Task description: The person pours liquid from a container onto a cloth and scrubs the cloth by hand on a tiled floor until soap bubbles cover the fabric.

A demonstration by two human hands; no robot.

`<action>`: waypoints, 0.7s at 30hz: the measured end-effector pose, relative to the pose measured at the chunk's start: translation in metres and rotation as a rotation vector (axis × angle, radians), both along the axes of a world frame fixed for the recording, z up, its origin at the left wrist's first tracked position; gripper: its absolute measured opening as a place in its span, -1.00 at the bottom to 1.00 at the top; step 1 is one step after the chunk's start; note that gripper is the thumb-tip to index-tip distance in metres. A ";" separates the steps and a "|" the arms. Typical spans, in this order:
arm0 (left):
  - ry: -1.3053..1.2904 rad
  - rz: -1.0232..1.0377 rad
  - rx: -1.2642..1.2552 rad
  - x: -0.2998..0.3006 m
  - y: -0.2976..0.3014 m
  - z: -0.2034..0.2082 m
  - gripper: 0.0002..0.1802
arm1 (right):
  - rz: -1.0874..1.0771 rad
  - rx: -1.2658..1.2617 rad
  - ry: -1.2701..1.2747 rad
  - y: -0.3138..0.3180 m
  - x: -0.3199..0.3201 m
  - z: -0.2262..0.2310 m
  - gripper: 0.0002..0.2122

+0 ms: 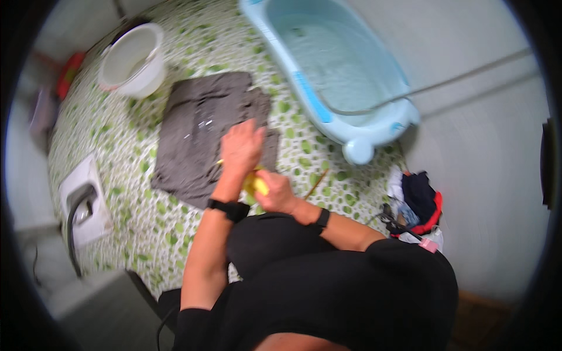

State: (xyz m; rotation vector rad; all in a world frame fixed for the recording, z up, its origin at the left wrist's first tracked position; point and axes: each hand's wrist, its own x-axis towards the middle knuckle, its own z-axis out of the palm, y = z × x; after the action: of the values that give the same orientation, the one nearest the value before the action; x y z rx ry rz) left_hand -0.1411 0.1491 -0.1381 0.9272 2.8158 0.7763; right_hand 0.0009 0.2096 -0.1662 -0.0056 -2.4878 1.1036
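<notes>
L hand flat, fingers together, pressing grey cloth on pebble floor | R hand clamped on yellow bar at cloth's near edge | blue tub right of cloth, white bucket left | risk: wet bar prob slips from grip; cloth may bunch under push

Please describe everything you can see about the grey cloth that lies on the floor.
The grey cloth is a dark grey garment or towel, seemingly wet, spread flat on the green-pebbled floor. Folds and seams run across it, and a few small white specks sit near its middle. It lies between the white bucket and the light blue tub. The left hand presses on its near right part; the right hand, holding a yellow object, is at its edge.
</notes>
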 end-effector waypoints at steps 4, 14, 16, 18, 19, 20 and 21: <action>0.067 -0.074 0.386 -0.008 -0.014 -0.010 -0.62 | -0.016 -0.044 -0.051 -0.003 0.000 0.005 -0.64; 0.323 -0.066 0.364 -0.012 -0.131 0.044 -0.66 | -0.043 0.079 -0.764 0.066 0.092 0.075 -0.53; 0.225 0.023 0.325 -0.017 -0.181 0.009 -0.68 | -0.118 0.107 -0.876 0.084 0.121 0.092 -0.60; 0.125 0.095 0.199 -0.015 -0.235 -0.020 -0.69 | -0.211 0.125 -0.906 0.103 0.147 0.096 -0.66; 0.084 0.085 0.177 -0.013 -0.257 -0.039 -0.68 | -0.267 0.139 -0.909 0.113 0.164 0.096 -0.68; -0.067 0.103 0.136 -0.005 -0.262 -0.046 -0.68 | -0.322 0.149 -0.942 0.124 0.186 0.093 -0.67; -0.211 0.125 0.091 0.001 -0.267 -0.049 -0.68 | -0.370 0.156 -0.968 0.134 0.207 0.089 -0.67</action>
State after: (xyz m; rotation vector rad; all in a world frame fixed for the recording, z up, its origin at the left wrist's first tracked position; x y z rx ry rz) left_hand -0.1398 -0.1180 -0.1867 0.6415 2.6929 0.9628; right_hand 0.2081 0.3433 -0.0775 -1.1498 -3.1622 0.8397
